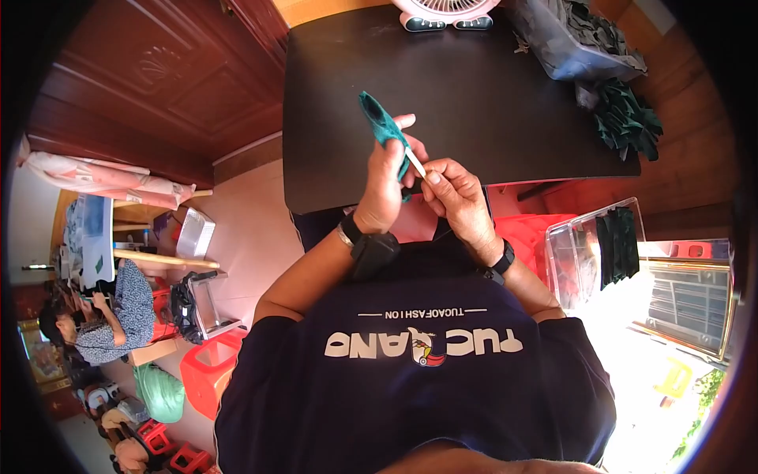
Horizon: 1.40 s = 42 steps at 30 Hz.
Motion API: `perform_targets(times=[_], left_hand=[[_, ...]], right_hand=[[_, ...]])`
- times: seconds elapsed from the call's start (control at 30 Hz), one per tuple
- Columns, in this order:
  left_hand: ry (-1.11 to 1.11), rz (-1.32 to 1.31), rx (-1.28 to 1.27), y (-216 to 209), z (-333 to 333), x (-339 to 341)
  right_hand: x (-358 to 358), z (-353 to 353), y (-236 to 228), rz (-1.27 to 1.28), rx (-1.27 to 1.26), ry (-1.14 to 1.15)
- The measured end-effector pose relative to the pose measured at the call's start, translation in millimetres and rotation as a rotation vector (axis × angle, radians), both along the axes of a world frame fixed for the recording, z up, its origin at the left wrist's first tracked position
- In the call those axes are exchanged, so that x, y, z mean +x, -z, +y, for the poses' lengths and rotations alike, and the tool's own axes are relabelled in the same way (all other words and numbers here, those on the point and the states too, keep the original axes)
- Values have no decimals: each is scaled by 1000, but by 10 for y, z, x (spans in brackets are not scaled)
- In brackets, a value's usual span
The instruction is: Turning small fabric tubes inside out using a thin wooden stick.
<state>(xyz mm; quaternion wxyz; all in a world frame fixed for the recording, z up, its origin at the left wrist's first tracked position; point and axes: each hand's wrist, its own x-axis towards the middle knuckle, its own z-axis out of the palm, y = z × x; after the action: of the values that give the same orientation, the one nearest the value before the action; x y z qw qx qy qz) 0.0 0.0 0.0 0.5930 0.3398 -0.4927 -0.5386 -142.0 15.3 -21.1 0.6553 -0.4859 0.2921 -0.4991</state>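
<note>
My left hand (385, 178) is wrapped round a small teal-green cloth pouch (380, 122), held upright above the near edge of the black table (339, 87). Its far end gapes and shows a dark inside. A thin pale stick (414, 163) slants from the pouch to my right hand (460, 201). The thumb and fingers of that hand pinch the stick's near end. The stick's other end is hidden at the cloth and my left fingers. Both hands are close together in front of my chest.
A pink fan (447, 12) stands at the table's far edge. On the far right are a clear bin (588, 47) of grey cloth pieces and a dark green cloth pile (628, 118). Another clear bin (562, 249) with dark green strips is at my right. Left, a person (103, 336) sits near red stools (207, 371).
</note>
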Motion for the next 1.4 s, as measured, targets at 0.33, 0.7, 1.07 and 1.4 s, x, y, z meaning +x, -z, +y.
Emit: perform_targets(times=[0.33, 0.7, 1.07, 1.4], left_hand=[[-22, 194, 43, -151, -141, 189], [-141, 11, -49, -210, -290, 301], [390, 530, 136, -364, -348, 650], [128, 300, 146, -413, -274, 580]], right_hand=[[-52, 54, 58, 58, 30, 22], [-45, -23, -120, -10, 125, -11], [-146, -22, -120, 95, 151, -138], [-105, 14, -84, 183, 32, 27]])
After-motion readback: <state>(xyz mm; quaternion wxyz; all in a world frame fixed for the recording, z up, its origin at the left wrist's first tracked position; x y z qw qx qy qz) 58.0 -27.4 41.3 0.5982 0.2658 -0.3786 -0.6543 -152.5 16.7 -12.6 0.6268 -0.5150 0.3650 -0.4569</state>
